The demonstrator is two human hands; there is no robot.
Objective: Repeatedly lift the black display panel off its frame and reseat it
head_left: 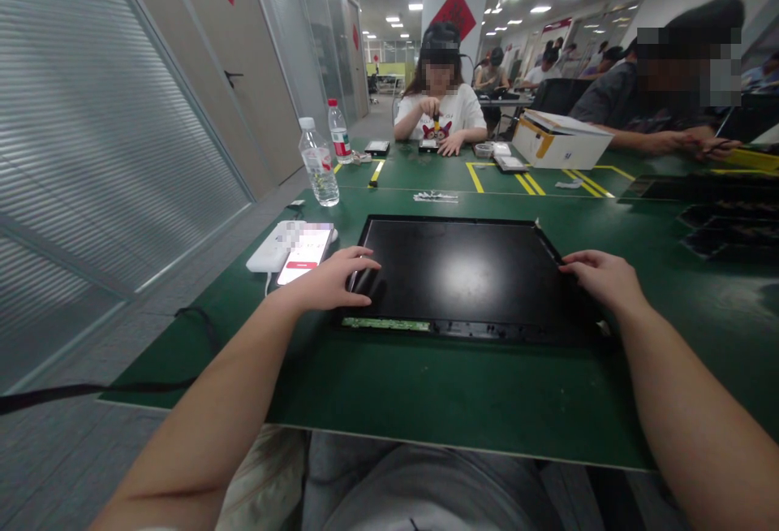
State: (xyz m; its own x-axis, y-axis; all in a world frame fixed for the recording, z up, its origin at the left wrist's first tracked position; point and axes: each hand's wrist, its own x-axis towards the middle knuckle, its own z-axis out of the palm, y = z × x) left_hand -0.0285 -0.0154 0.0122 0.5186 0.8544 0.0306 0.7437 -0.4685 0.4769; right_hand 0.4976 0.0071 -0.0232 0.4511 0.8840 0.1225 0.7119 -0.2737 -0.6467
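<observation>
Black and glossy, the screen panel (467, 278) lies flat on the green table (438, 389), likely stiff, fragile and slippery; best held by its side rims (not the face), where the left hand (329, 281) spreads wide and the right hand (602, 278) pinches narrowly

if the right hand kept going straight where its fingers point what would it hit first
The black panel, at its right rim; the right hand's fingertips seem to be touching it, though exact contact is unclear here.
</observation>
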